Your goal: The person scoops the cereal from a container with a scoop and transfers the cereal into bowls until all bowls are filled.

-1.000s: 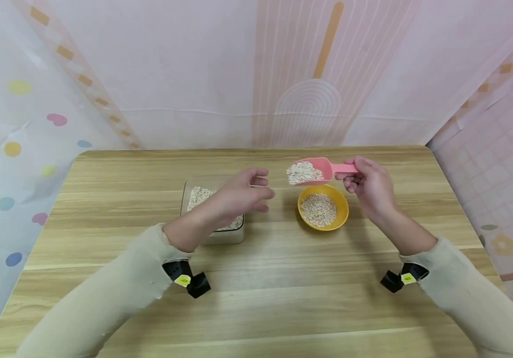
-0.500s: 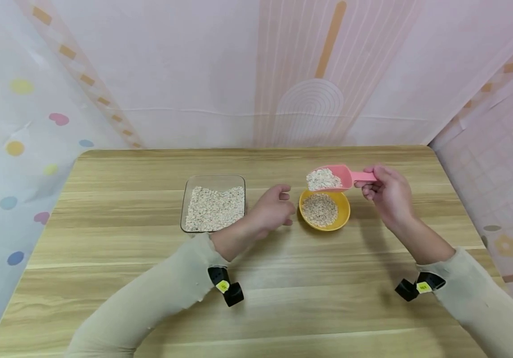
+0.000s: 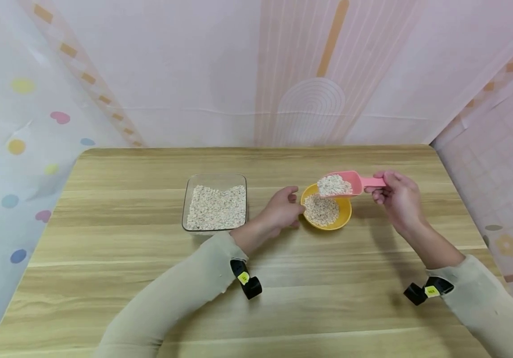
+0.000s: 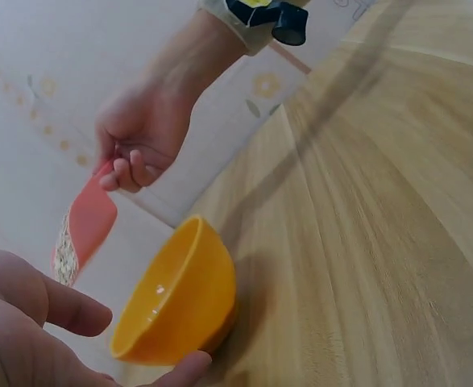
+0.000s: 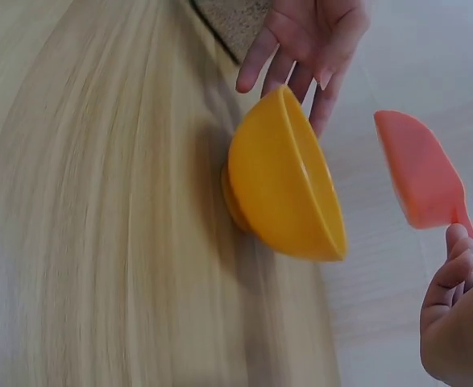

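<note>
My right hand (image 3: pixel 395 194) pinches the handle of a pink scoop (image 3: pixel 338 184) heaped with oat flakes, holding it level just over the back rim of a yellow bowl (image 3: pixel 346 213) partly filled with oats. My left hand (image 3: pixel 288 206) lies on the table against the bowl's left side, fingers relaxed. In the left wrist view the thumb (image 4: pixel 189 368) touches the bowl (image 4: pixel 184 294) low down, and the scoop (image 4: pixel 85 232) hangs beyond it under the right hand (image 4: pixel 143 133). The right wrist view shows straight left fingers (image 5: pixel 300 48) behind the bowl (image 5: pixel 276 189) and the scoop (image 5: pixel 420 173).
A clear rectangular container (image 3: pixel 215 179) full of oat flakes stands left of the bowl on the wooden table (image 3: pixel 283 303). Patterned pink and white sheets close off the back and both sides. Black wrist cameras sit on both beige sleeves.
My left hand moved right from over the clear container to the bowl's side. The right hand lowered the loaded scoop slightly toward the bowl.
</note>
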